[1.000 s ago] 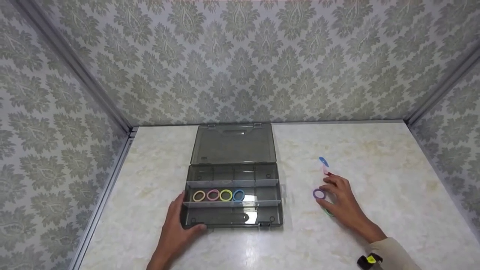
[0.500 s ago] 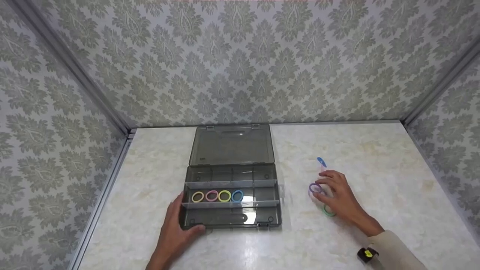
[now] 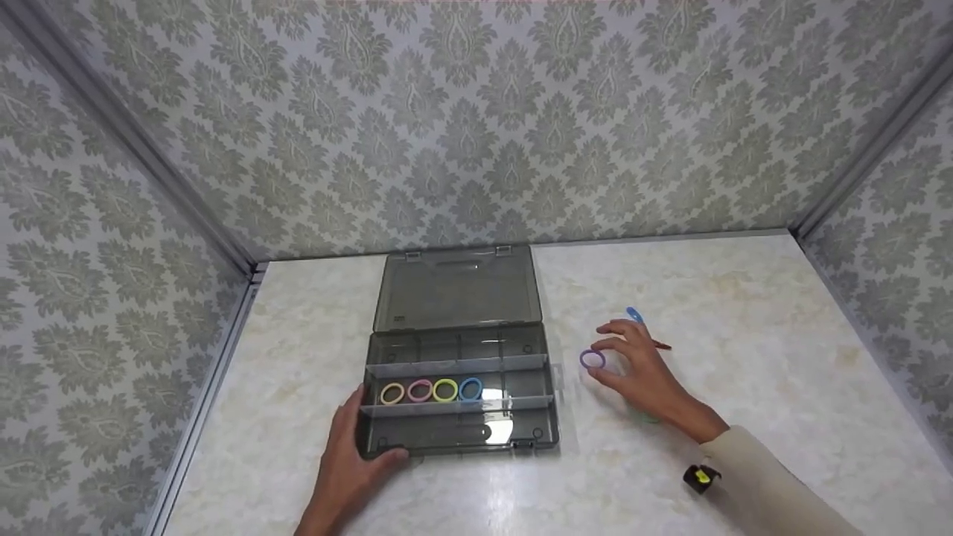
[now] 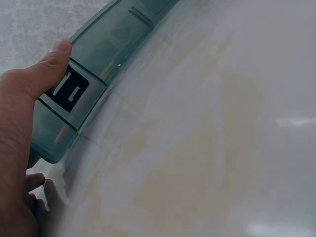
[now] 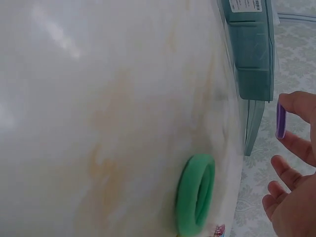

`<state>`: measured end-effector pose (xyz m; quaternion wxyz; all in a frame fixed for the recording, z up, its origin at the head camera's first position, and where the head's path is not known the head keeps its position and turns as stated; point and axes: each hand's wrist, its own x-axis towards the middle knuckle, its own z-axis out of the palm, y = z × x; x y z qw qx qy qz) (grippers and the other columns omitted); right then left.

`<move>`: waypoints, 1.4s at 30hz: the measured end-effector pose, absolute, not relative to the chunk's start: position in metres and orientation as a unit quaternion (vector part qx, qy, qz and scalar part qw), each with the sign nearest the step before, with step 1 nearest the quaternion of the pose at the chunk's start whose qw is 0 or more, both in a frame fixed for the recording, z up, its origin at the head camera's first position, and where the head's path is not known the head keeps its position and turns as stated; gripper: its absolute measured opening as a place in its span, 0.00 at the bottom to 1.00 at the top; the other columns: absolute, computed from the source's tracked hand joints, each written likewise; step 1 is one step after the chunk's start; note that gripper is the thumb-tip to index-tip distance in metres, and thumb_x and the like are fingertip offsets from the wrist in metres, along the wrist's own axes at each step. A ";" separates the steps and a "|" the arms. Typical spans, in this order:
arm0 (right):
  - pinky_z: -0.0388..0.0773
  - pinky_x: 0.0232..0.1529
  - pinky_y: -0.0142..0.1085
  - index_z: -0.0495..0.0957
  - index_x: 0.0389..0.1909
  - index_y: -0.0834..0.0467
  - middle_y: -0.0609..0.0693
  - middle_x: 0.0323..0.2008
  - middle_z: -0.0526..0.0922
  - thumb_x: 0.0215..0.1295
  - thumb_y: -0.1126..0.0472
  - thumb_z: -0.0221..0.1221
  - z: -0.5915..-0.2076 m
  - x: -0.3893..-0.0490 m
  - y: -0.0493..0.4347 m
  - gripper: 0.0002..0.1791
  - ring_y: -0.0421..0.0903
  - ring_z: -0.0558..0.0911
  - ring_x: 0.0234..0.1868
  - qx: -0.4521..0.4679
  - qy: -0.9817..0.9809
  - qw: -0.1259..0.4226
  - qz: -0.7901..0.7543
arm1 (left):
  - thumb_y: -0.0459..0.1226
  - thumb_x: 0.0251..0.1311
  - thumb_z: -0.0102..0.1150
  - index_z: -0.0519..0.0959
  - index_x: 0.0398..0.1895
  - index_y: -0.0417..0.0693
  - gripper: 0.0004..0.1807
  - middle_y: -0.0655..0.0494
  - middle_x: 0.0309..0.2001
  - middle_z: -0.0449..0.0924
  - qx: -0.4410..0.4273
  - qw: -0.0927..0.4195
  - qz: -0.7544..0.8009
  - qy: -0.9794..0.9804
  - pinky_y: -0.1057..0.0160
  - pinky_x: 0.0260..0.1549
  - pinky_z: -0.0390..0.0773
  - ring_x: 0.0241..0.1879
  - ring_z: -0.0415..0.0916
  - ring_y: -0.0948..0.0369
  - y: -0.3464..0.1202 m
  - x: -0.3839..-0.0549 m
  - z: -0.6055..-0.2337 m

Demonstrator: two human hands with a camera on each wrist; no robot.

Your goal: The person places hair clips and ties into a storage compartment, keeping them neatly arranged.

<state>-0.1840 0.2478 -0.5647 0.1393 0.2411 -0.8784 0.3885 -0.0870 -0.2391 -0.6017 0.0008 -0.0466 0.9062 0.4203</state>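
Observation:
In the head view, my left hand grips the front left corner of an open smoky plastic divider box. Its thumb lies on the front wall, as the left wrist view also shows. My right hand pinches a purple hair tie between thumb and index finger, above the table to the right of the box. The other right fingers are spread. Inside the middle compartment sit a peach hair tie, a pink one, a yellow one and a blue one in a row.
A green hair tie lies on the table, partly hidden by my right hand in the head view. Beyond that hand are a blue hair clip and a red pointed piece. The box lid lies back toward the patterned wall.
My right hand has moved left toward the box, carrying the purple hair tie off the table. My left hand stays on the box corner.

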 end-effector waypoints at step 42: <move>0.69 0.73 0.68 0.92 0.46 0.55 0.60 0.66 0.80 0.64 0.62 0.80 -0.555 -0.195 0.163 0.11 0.67 0.67 0.76 0.343 -0.848 0.072 0.397 | 0.67 0.50 0.83 0.47 0.92 0.57 0.74 0.44 0.88 0.49 -0.057 0.012 0.428 0.902 0.34 0.84 0.50 0.88 0.44 0.40 -0.238 -0.087 -0.600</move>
